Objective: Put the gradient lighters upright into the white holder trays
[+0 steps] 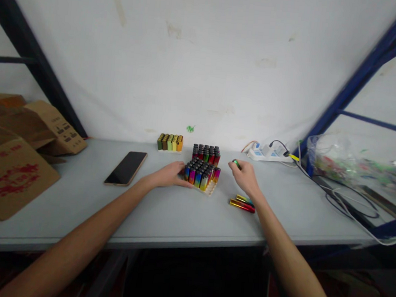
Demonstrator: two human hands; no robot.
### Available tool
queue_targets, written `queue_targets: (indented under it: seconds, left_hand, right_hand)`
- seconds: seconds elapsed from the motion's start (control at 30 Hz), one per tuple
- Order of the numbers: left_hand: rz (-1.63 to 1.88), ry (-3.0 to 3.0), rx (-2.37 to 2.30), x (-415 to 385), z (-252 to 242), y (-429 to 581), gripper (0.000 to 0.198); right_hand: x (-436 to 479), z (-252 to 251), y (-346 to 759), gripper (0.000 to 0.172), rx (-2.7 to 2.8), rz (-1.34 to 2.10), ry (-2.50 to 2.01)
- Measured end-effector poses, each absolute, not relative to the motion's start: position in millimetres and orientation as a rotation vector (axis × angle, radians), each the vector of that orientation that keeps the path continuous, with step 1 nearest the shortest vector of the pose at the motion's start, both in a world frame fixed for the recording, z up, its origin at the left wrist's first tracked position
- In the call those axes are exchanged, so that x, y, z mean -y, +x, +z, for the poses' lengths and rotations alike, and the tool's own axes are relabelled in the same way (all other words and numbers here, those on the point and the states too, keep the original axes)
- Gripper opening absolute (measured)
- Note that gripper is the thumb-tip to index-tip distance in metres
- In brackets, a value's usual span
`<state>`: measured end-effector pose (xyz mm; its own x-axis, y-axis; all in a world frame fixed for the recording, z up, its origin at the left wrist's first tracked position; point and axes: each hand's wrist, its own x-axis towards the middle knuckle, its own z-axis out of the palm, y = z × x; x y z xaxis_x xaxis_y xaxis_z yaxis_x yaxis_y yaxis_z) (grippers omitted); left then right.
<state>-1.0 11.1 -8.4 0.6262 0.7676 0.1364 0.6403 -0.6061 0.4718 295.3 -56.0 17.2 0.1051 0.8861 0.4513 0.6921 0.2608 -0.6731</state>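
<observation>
A tray of several upright rainbow-coloured lighters [201, 175] stands at the middle of the grey table [178, 216]. My left hand [170, 174] rests against the tray's left side, fingers curled on it. My right hand [246, 175] is just right of the tray, pinching a green lighter [235, 162] at its fingertips. A second block of dark-topped lighters [206, 153] stands behind the tray. A few loose lighters [242, 203] lie on the table beside my right wrist.
A row of green, yellow and orange lighters [170, 142] stands near the wall. A dark phone [126, 167] lies to the left. Cardboard boxes [13, 160] fill the left end. A white power strip [267, 153] with cables and a plastic bag [349, 166] sit at the right.
</observation>
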Motion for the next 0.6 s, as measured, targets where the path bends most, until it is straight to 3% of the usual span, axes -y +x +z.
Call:
queue_targets:
  seconds: [0.1, 0.27, 0.5, 0.6]
  left_hand:
    - [0.481, 2.449, -1.124, -10.6, -8.4, -1.5, 0.076]
    - [0.472, 2.484, -1.102, -8.7, -6.0, -0.1, 0.072]
    - [0.427, 2.494, -1.163, -7.0, -4.9, 0.4, 0.068]
    - [0.417, 2.470, -1.205, -7.6, -5.5, 0.1, 0.072]
  right_hand:
    - [57.1, 17.2, 295.1, 0.048, 1.679, 0.309, -1.441]
    - [57.9, 21.3, 299.4, 0.045, 1.824, 0.480, -1.276]
    - [74.8, 45.7, 306.4, 0.047, 2.167, 0.112, -1.346]
    - [81.3, 49.7, 305.1, 0.043, 2.224, 0.312, -1.338]
